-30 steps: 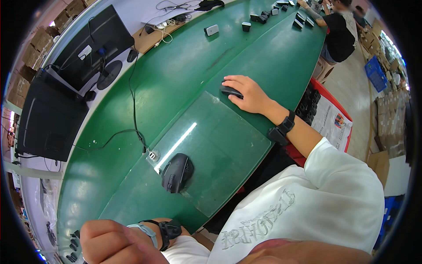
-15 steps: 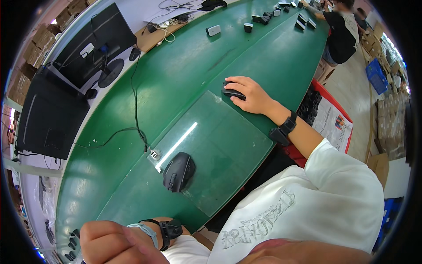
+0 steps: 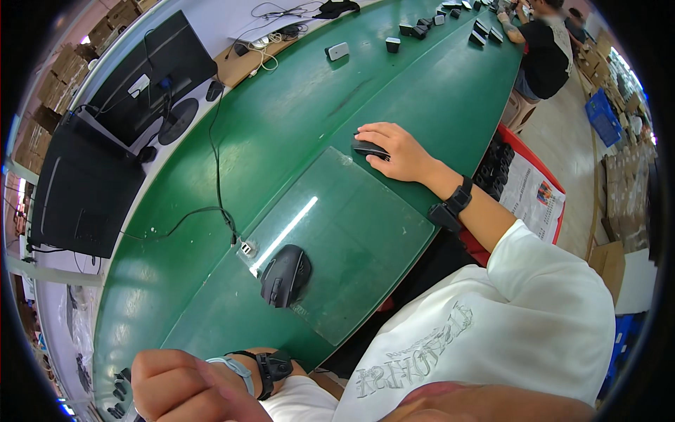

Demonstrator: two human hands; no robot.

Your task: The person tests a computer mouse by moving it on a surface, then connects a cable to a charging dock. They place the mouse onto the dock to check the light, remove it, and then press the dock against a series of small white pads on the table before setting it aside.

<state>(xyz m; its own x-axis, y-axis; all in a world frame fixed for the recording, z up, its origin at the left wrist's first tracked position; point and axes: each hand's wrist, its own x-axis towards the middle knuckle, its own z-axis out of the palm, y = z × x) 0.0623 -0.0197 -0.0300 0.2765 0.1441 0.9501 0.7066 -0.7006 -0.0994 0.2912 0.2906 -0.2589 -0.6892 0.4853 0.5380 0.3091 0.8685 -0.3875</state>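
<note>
My right hand (image 3: 395, 149) rests over a small black mouse (image 3: 367, 148) on the green table (image 3: 295, 119), just beyond the far corner of a glass sheet (image 3: 351, 246). Its fingers curl around the mouse. A second, larger black mouse (image 3: 284, 275) lies on the glass near its left edge, untouched. My left hand (image 3: 179, 385) is a closed fist at the lower left edge, with a watch and strap on the wrist; nothing shows inside it.
Two dark monitors (image 3: 84, 183) stand along the left side. A black cable (image 3: 211, 204) runs to a small hub (image 3: 247, 247). Small black parts (image 3: 450, 21) sit at the far end, where another person (image 3: 545, 42) works. A red tray (image 3: 520, 190) is beside my right arm.
</note>
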